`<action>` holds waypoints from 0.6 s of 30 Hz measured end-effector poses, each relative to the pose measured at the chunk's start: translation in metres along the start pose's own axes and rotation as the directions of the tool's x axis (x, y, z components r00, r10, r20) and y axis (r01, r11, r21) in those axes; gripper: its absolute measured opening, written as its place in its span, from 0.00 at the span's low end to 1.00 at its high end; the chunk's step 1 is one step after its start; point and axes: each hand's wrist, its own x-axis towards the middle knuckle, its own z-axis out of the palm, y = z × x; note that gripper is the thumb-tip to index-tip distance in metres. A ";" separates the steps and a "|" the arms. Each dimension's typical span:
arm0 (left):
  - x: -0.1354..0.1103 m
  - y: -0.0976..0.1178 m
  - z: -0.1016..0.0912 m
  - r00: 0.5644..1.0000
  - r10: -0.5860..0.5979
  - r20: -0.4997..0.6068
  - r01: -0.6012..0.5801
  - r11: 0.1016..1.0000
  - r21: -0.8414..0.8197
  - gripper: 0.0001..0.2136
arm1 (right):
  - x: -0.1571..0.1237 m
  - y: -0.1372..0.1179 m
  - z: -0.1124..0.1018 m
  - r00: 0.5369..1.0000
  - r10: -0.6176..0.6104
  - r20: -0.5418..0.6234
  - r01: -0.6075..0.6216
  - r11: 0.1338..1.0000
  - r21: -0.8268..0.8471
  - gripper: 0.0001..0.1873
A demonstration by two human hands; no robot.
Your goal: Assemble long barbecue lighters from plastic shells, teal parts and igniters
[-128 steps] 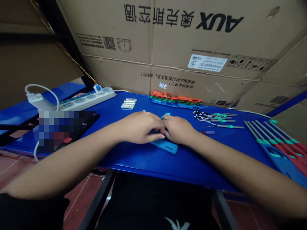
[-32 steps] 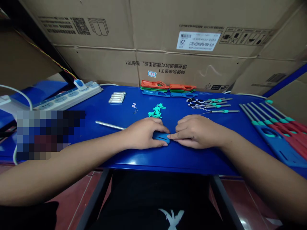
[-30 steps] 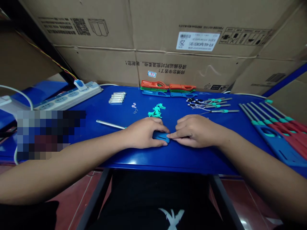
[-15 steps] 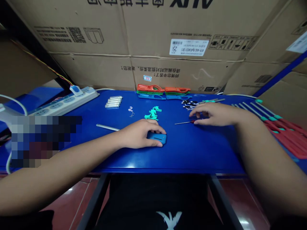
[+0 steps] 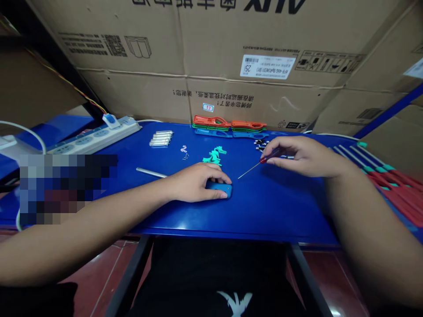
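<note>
Blue plastic handle (image 5: pixel 222 189) with slim silver metal tube (image 5: pixel 151 172) — on glossy blue table (image 5: pixel 261 211), beneath left hand (image 5: pixel 194 182), clasped between thumb and fingers. Thin metal screwdriver (image 5: pixel 263 160) with red-collared purple grip — held in right hand (image 5: pixel 299 156), tip just right of blue handle, apart. Behind: brown cardboard carton (image 5: pixel 132 97), print inverted, "AUX" cropped at top; white rectangular label (image 5: pixel 268 67), reading "25" and "KFR-46G"; small blue-bordered sticker (image 5: pixel 208 107), red digits unclear.

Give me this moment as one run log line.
left hand: gripping blue handle | right hand: holding screwdriver | beyond left hand: turquoise pieces
</note>
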 end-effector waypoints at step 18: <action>0.000 0.001 0.005 0.997 -0.034 -0.075 0.035 0.999 0.015 0.23 | 0.017 -0.042 0.056 0.948 -0.025 -0.318 0.157 0.905 0.396 0.12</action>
